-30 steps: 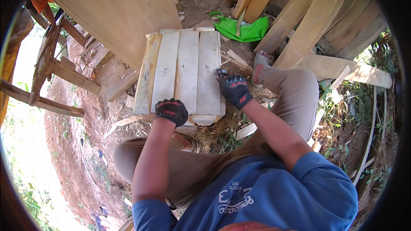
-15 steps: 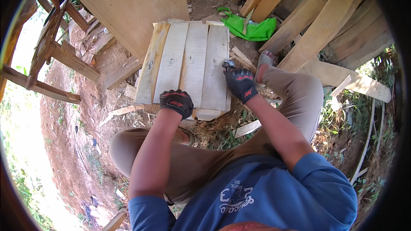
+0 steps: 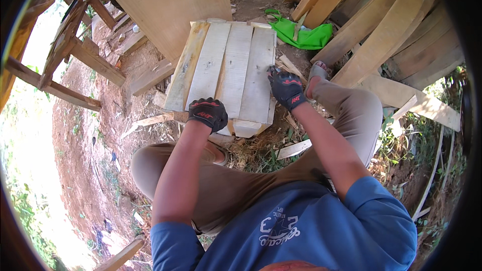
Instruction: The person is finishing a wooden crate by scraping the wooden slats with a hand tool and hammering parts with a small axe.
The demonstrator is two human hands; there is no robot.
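A box-like wooden piece topped with pale planks [image 3: 233, 70] lies between my knees, its near end toward me. My left hand [image 3: 208, 113], in a black glove with red marks, is closed in a fist against the near edge of the planks. What it grips, if anything, is hidden. At the right edge of the planks, my right hand [image 3: 288, 90], gloved alike, is closed around a small dark grey metal tool [image 3: 272, 70]. Only the tool's tip shows beyond the fingers, so its kind cannot be told.
A large plywood sheet [image 3: 165, 5] leans behind the planks at the left. Beyond to the right lies a bright green bag [image 3: 306, 35], near several long boards [image 3: 381, 25]. A wooden frame [image 3: 65, 65] stands at far left. Wood scraps [image 3: 296, 148] litter the ground.
The whole view has shifted slightly, so the planks sit a little farther right and higher. The metal tool at my right fingertips shows at a different angle. Both hands stay closed by the planks.
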